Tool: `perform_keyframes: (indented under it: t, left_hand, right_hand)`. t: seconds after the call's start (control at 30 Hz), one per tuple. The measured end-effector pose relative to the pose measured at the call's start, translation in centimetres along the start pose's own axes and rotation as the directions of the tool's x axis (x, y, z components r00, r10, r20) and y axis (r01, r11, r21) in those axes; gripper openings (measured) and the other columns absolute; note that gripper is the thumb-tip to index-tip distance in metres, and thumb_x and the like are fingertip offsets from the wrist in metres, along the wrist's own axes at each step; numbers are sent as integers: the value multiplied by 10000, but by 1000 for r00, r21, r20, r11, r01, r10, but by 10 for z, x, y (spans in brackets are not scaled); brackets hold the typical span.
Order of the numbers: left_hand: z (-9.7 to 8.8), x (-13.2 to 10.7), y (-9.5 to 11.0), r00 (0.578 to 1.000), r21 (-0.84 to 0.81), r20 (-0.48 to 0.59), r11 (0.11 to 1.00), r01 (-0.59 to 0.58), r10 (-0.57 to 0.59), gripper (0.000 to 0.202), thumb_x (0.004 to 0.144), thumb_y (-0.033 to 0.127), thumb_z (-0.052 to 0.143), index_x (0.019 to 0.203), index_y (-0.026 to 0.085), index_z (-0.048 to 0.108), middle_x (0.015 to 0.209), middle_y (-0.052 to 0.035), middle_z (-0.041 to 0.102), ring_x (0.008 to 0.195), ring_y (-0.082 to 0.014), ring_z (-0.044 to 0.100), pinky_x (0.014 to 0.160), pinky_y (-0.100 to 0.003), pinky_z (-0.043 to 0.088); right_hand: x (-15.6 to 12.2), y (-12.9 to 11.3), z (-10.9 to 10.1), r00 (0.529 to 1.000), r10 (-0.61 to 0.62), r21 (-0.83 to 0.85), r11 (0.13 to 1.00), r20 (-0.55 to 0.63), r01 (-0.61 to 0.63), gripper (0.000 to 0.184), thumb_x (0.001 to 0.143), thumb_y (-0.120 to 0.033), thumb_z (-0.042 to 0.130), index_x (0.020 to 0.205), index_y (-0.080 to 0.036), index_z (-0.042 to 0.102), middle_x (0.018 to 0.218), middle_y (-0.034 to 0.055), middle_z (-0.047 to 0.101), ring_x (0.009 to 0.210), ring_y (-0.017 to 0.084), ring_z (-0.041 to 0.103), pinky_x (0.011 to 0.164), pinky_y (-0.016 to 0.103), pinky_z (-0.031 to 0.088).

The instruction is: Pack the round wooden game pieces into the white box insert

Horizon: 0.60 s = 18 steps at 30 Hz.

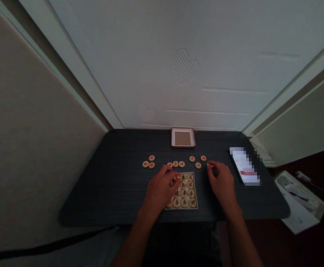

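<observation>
A shallow square box [196, 191] near the table's front edge holds rows of round Chinese chess pieces, mostly with black characters. My left hand [162, 187] reaches over the box's left side, its fingertips closed on a red-marked chess piece [176, 177] at the upper left corner; the hand hides part of the left column. To the right of the box, my right hand [221, 180] pinches a chess piece [210, 165] at the table surface, mostly covered by the fingers. Beyond the box lie red-marked chess pieces: a left cluster [151, 165], a middle row [175, 164] and a right cluster [198, 165].
A box lid [173, 138] with a brown inside panel lies at the back of the dark table [117, 185], by the white door [150, 55]. On the right is a blurred-out phone-like slab [244, 167]. A white box [301, 200] stands on the floor beyond the right edge.
</observation>
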<state>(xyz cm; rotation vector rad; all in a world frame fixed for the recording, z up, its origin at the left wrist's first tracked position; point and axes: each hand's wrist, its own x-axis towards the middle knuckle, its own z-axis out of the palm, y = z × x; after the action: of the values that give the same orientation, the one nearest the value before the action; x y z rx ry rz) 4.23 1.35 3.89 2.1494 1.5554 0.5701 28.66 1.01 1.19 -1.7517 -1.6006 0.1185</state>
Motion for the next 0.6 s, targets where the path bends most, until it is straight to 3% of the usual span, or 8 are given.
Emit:
perform_keyframes:
  t: [0.27,0.6]
  left_hand:
    - [0,-2,-4,1000,-35,-5,999,-25,25,166,936,296,632,1082,276,709,1185,-24,597,992,-191,667,899,-329,538]
    - [-2,-3,-6,1000,-90,13,996,-22,23,165,957,260,585,1052,272,719,1181,-25,616,999,-190,667,906,-326,538]
  right_hand:
    - [21,9,6,997,-36,-49,998,64,39,249,953,-313,548,1075,-181,721,1051,115,742,942,269,632,883,409,473]
    - [48,17,19,979,-68,-159,982,193,99,173,929,-289,601,959,-215,755,991,82,767,975,268,638,877,383,439]
